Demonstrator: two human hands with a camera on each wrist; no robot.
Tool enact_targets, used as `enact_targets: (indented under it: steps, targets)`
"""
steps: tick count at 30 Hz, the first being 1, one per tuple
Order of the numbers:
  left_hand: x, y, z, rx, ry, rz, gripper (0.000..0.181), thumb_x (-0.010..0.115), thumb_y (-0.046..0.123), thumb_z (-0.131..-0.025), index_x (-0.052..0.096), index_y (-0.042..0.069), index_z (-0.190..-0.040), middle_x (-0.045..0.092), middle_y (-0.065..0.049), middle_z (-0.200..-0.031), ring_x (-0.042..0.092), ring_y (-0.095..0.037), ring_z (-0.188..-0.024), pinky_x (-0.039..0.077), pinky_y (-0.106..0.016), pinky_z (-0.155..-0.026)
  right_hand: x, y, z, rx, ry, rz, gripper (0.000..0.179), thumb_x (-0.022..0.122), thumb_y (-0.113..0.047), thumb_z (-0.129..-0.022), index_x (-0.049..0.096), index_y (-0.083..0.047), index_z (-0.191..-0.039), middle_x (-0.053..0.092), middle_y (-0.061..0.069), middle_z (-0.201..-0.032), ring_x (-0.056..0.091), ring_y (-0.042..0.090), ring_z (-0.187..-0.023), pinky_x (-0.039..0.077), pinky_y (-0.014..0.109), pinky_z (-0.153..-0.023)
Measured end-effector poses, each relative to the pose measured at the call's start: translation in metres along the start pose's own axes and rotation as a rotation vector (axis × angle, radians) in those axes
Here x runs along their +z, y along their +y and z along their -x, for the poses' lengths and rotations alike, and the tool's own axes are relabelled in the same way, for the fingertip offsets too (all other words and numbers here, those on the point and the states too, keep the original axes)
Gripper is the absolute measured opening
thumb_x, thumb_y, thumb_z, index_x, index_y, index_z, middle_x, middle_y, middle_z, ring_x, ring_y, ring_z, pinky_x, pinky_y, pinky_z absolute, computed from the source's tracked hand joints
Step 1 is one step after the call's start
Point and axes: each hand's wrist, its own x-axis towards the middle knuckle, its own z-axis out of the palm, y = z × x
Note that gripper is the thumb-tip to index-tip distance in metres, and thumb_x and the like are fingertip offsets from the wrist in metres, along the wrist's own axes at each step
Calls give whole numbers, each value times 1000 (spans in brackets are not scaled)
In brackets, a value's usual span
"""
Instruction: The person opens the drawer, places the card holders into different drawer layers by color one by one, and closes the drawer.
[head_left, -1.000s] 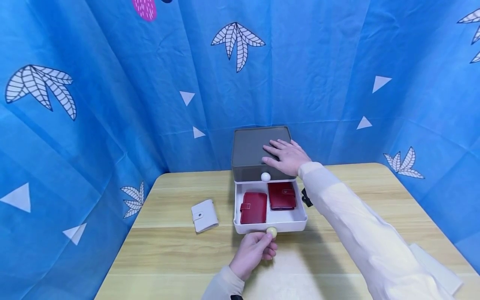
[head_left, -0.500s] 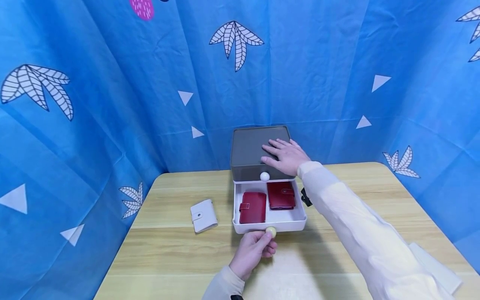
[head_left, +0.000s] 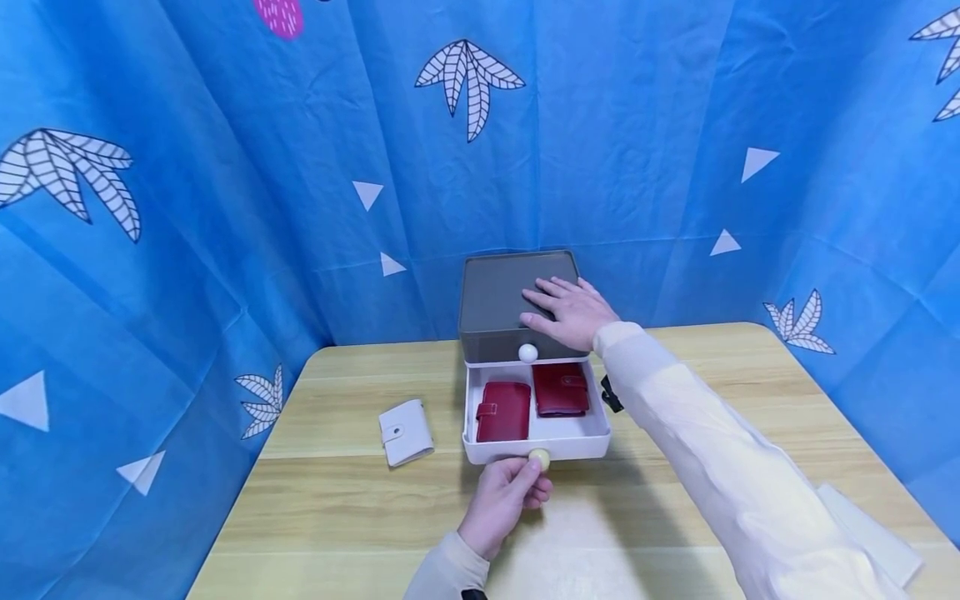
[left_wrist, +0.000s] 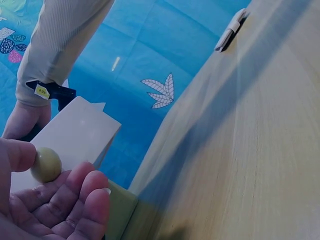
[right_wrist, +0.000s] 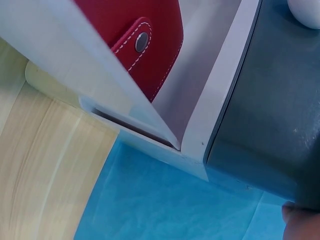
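In the head view my left hand (head_left: 498,504) pinches the pale yellow knob (head_left: 539,459) of a white drawer (head_left: 480,454) between thumb and fingers. The drawer stands pulled out from a small box with a dark grey top (head_left: 495,292). Inside lie two red wallets: one wallet (head_left: 504,412) at the front left, the other wallet (head_left: 561,390) at the back right. My right hand (head_left: 572,315) rests on the grey top with fingers spread. A white knob (head_left: 528,353) sits on the grey upper front. In the left wrist view the knob (left_wrist: 46,165) touches the thumb.
A white wallet (head_left: 406,432) with a snap strap lies on the wooden table (head_left: 322,500) left of the drawer. A flat white item (head_left: 870,533) lies at the right, partly behind the right sleeve. A blue printed curtain (head_left: 615,125) surrounds the table's back and sides.
The drawer has slid slightly inward with my left hand on its knob. My right hand stays on the grey top. The head view has shifted a little.
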Motion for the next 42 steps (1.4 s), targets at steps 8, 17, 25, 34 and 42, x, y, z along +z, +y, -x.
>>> enact_targets:
  steps: [8, 17, 25, 34, 42]
  targets:
    - [0, 1, -6, 9, 13, -10, 39, 58, 28, -97, 66, -10, -98, 69, -14, -82, 62, -15, -70, 54, -26, -66, 0, 1, -1, 2, -1, 1, 77, 22, -77, -89, 30, -33, -151, 24, 0, -158, 13, 23, -146, 3, 50, -116]
    - [-2, 0, -16, 15, 20, -30, 40, 58, 30, -97, 67, -8, -97, 69, -13, -81, 63, -15, -70, 54, -27, -66, 1, 2, -1, 7, 2, -5, 78, 23, -78, -88, 30, -33, -151, 25, 0, -157, 13, 23, -146, 3, 49, -116]
    - [-3, -1, -25, 12, 31, -38, 37, 56, 29, -98, 67, -6, -98, 69, -14, -83, 63, -14, -70, 54, -28, -66, 0, 2, 0, -2, 9, -4, 76, 23, -77, -89, 31, -33, -150, 24, -1, -157, 14, 22, -146, 2, 49, -116]
    - [-2, 0, -34, 23, 50, -69, 34, 53, 25, -100, 66, -6, -97, 68, -18, -85, 63, -18, -72, 56, -36, -69, 0, 3, 0, 4, -2, -3, 77, 22, -78, -88, 30, -34, -151, 24, -2, -158, 12, 21, -146, 1, 48, -117]
    - [-1, 2, -40, 31, 67, -46, 39, 55, 31, -98, 66, -7, -99, 68, -13, -83, 62, -14, -70, 55, -30, -66, 0, 3, -1, -1, 3, 12, 78, 21, -79, -88, 30, -34, -151, 24, -2, -158, 13, 22, -146, 3, 48, -117]
